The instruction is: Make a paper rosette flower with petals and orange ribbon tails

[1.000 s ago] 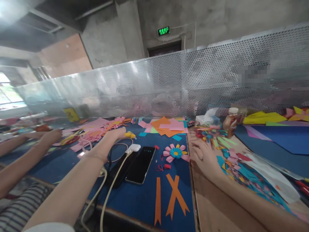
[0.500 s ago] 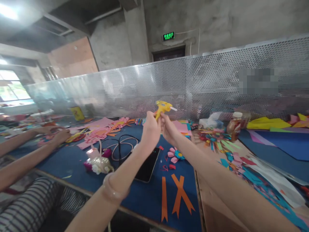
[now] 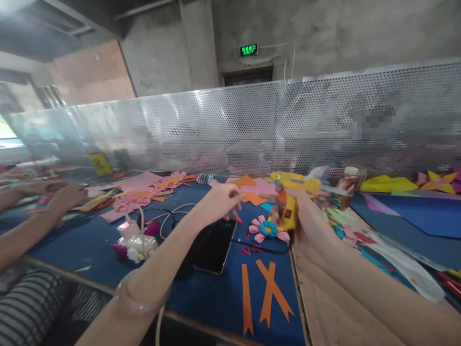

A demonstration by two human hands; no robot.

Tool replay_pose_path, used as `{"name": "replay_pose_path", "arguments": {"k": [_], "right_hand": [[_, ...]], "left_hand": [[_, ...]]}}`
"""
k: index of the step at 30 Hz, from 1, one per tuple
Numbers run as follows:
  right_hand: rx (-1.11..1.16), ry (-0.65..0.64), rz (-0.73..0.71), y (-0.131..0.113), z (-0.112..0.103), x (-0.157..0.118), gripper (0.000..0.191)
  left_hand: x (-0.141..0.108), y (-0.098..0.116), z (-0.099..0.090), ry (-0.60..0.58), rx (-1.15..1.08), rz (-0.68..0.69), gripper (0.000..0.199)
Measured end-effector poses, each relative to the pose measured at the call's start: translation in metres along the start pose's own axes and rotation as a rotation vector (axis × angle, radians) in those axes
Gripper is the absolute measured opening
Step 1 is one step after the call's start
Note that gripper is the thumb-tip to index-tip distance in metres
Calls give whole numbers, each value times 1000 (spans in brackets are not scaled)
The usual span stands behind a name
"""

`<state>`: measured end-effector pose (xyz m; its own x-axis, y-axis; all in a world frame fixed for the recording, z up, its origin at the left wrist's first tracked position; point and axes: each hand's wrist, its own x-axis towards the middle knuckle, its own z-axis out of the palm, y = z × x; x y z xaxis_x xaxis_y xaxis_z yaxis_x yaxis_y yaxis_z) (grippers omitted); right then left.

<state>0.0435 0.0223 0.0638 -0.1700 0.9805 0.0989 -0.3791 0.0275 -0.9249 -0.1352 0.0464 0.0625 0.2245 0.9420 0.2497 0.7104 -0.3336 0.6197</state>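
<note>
My right hand (image 3: 300,211) is wrapped round the handle of a yellow glue gun (image 3: 293,182), raised over the table's right part. The gun lies on its side in the grip, and a clear glue stick pokes out at its right end. My left hand (image 3: 225,199) hovers over the top of a black phone (image 3: 214,245), fingers loosely bent and apart, nothing visible in them. Between the hands lies a pink-petalled flower (image 3: 268,228) with a blue and yellow centre. Nearer me are orange strips (image 3: 268,293) with notched ends, two of them crossed.
A white, flower-trimmed object (image 3: 139,245) stands left of the phone. Pink paper flowers (image 3: 135,199) lie behind it. Another person's hands (image 3: 66,194) work at far left. Paper scraps and a bottle (image 3: 347,185) are at right. A perforated metal screen (image 3: 216,134) closes off the back.
My left hand has come off the glue gun and moved down and left. My right hand has carried the gun down and right, and its cord now shows beside the flower.
</note>
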Motion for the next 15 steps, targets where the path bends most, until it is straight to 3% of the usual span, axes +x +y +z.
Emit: {"name": "replay_pose_path", "arguments": {"k": [2,8,11,15], "right_hand": [[-101,33,83,5,-13,-20,18],[-397,91,234,43,-53,-47,34],[-522,102,279,56,-60,-42,35],[-696,74,304,54,-54,-36,34]], "left_hand": [[-1,-10,16,-136,185,59,24],[-15,-28,68,-183,312,61,28],[-19,-31,78,-185,336,46,19],[-20,-31,79,-185,324,45,9]]}}
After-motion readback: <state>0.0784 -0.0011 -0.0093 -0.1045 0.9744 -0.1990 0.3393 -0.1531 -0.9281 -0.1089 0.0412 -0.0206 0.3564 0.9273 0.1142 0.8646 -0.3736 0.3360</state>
